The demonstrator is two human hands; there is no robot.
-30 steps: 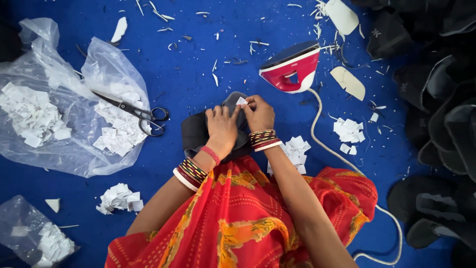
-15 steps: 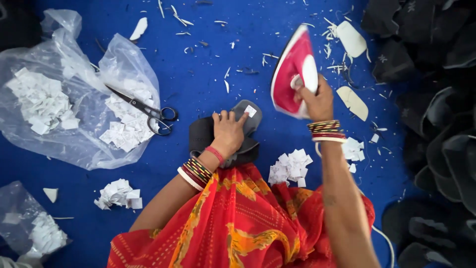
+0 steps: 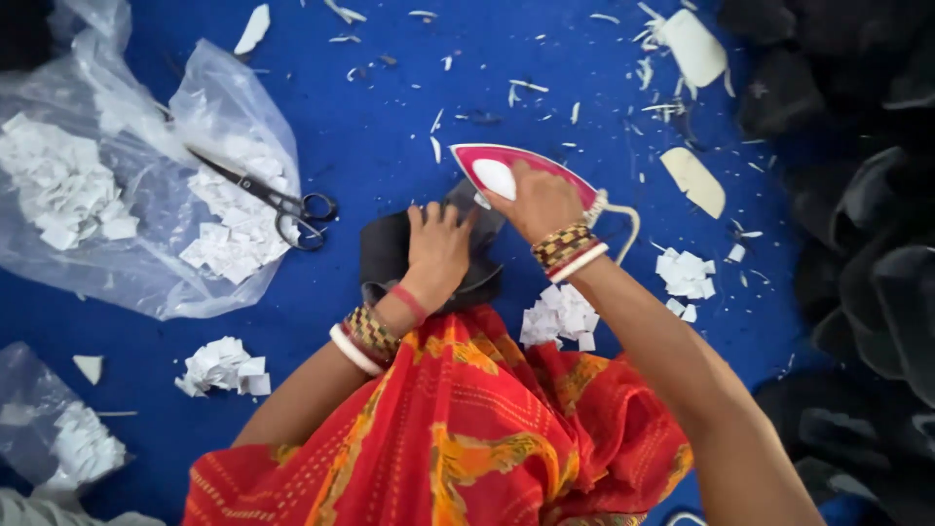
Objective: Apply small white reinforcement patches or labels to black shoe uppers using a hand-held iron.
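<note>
A dark fabric piece [image 3: 385, 255] lies on the blue cloth surface [image 3: 390, 107] just in front of my lap. My left hand [image 3: 437, 248] presses flat on it, fingers spread. My right hand [image 3: 539, 203] grips the handle of a red and white clothes iron [image 3: 492, 168], which rests sole down over the far right edge of the dark fabric, tip pointing left. Its white cord [image 3: 623, 219] loops to the right of my wrist. Bangles circle both wrists.
Black-handled scissors [image 3: 278, 200] lie on a clear plastic sheet [image 3: 146, 234] with piles of small white paper pieces [image 3: 58, 185] at left. More white piles [image 3: 226, 366] sit by my knees. Dark fabric pieces [image 3: 857, 214] are heaped at right. White scraps litter the far side.
My right hand left the dark fabric, took up the iron at the right, and has brought it down flat onto the fabric's far edge. My left hand stayed on the fabric.
</note>
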